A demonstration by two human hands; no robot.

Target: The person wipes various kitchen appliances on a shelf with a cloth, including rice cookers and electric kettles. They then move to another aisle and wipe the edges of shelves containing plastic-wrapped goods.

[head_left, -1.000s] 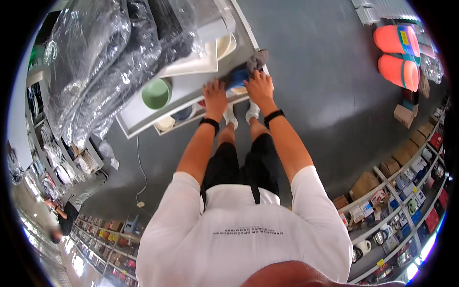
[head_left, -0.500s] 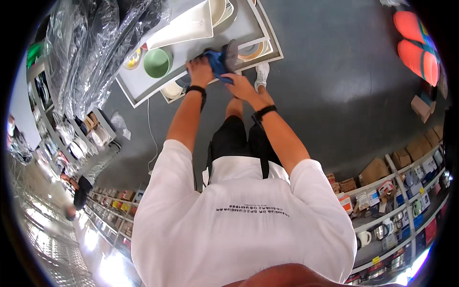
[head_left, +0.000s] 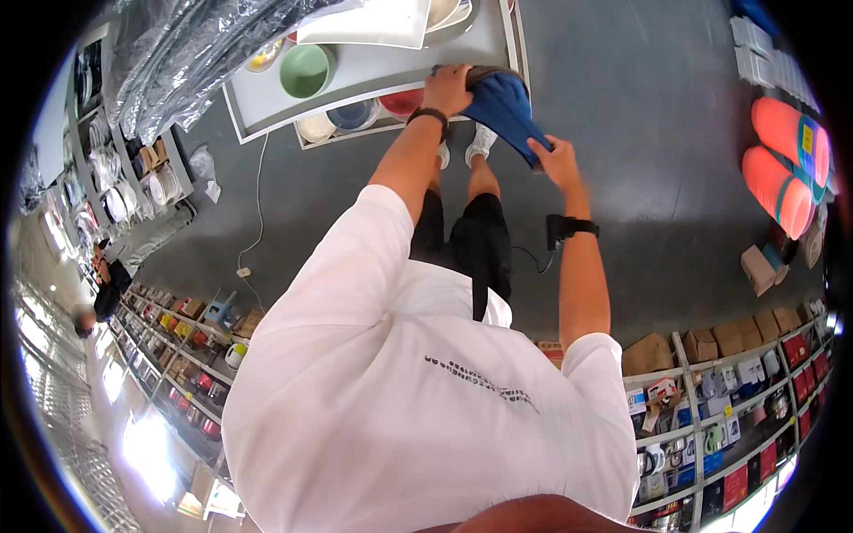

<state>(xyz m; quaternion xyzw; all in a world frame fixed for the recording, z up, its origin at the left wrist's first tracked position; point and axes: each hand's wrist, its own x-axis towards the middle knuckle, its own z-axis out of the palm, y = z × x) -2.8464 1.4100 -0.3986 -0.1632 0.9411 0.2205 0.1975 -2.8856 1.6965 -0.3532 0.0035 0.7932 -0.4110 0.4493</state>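
A blue cloth (head_left: 500, 99) with a grey-brown edge is stretched between my two hands at the front right corner of a white display table (head_left: 373, 92). My left hand (head_left: 449, 91) grips its left end just over the table's front rim. Lower and to the right, my right hand (head_left: 558, 162) pinches the other end above the grey floor. The cloth hides part of that table corner. A green bowl (head_left: 307, 71) stands on the tabletop to the left, with a white rectangular dish (head_left: 366, 25) behind it.
Below the tabletop, a lower shelf holds a cream bowl (head_left: 317, 127) and a red bowl (head_left: 402, 102). Clear plastic wrap (head_left: 213, 67) hangs over the left side. A white cable (head_left: 260, 195) trails on the floor. Orange rolls (head_left: 777, 188) lie far right. Stocked shelves (head_left: 711, 391) curve behind me.
Both hands have moved right along the table and spread apart, the right one toward me. The bunched blue cloth is now drawn out longer. My body has turned and shifted.
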